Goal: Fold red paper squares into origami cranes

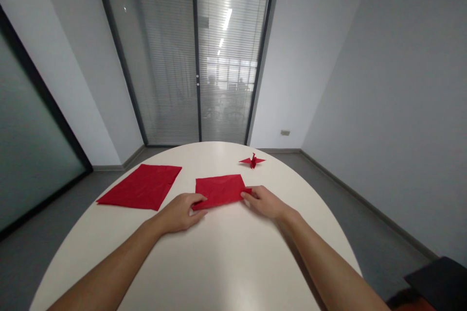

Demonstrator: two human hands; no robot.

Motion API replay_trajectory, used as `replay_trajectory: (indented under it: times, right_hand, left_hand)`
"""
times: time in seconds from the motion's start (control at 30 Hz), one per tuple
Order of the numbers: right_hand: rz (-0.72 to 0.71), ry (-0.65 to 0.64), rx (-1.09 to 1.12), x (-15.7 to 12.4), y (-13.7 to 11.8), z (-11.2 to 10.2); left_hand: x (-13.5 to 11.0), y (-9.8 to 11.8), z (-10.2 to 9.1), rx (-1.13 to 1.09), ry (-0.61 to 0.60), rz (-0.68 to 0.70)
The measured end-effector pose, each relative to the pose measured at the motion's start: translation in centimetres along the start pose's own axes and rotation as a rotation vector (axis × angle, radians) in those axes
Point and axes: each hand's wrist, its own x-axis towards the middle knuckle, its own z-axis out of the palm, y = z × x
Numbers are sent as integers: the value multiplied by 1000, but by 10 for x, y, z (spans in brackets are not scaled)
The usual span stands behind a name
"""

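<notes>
On the round white counter (219,257), nearer its far edge than its near one, we hold a folded red paper (221,188). Our left hand (179,213) pinches its near left corner between thumb and fingers; our right hand (265,202) grips its right end. To the left we have a flat red sheet (143,187), one corner reaching the counter's left edge. A red paper crane (253,161) sits by the far edge, toward the right.

The bare left arm (122,255) reaches in from the bottom left, the bare right arm (324,265) from the bottom right. Near the middle, the left hand (183,213) has thumb and fingers a little apart; the right hand (265,202) pinches.
</notes>
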Motion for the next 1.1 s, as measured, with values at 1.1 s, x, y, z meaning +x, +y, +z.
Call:
replay_trajectory:
  times: [1.1]
  right_hand:
    - [76, 333, 127, 25, 23, 27]
  left_hand:
    - [16, -3, 30, 37, 435, -408]
